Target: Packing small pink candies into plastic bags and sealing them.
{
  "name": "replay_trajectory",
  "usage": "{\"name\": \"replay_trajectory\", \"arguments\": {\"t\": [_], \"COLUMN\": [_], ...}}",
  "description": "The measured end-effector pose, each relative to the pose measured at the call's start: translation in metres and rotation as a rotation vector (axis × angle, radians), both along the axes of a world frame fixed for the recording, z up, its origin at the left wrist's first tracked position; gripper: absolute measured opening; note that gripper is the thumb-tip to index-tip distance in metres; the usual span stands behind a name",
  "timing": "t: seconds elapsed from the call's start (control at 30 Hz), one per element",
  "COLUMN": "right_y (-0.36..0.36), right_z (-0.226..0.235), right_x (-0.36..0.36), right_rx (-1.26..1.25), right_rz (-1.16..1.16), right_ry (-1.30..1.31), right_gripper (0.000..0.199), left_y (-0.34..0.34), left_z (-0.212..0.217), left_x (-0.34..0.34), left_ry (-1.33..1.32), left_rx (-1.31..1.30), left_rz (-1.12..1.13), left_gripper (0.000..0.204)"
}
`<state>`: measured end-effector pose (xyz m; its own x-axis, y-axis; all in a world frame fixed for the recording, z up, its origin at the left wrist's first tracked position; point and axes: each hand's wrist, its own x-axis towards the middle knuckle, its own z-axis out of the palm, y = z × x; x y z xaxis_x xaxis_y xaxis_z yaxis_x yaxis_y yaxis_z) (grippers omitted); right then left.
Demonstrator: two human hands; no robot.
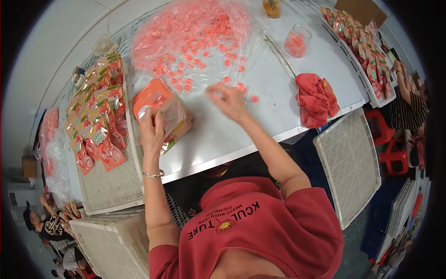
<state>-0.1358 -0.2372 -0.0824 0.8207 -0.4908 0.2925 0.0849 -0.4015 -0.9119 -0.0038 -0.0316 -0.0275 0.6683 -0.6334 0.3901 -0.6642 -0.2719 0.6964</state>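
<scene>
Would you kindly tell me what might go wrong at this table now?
The right hand might scatter the small red pieces lying loose beside it. The left hand is close to the pale tray, so a sideways bump could shift the packages piled there.

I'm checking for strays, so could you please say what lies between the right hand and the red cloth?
In the head view, small red pieces lie near the right hand, then pale tabletop up to the red cloth.
</scene>
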Motion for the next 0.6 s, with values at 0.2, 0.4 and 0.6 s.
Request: {"name": "replay_trajectory", "arguments": {"t": [0.2, 0.4, 0.6], "right_y": [-0.003, -0.062, -0.106], "right_z": [-0.060, -0.028, -0.050], "right_x": [-0.048, -0.077, -0.070], "right_rx": [-0.874, 0.185, -0.233], "right_rz": [-0.311, -0.366, -0.244], "right_ry": [0.155, -0.004, 0.069], "right_gripper": [0.029, 0.025, 0.021], "left_y": [0.012, 0.037, 0.038], "left_z": [-0.008, 0.011, 0.015], "left_x": [-0.016, -0.018, -0.032], "left_ry": [0.208, 0.150, 0.166], "left_rx": [-0.142, -0.228, -0.264], "left_rz": [0.089, 0.204, 0.203], "left_gripper": [0.019, 0.023, 0.024]}}
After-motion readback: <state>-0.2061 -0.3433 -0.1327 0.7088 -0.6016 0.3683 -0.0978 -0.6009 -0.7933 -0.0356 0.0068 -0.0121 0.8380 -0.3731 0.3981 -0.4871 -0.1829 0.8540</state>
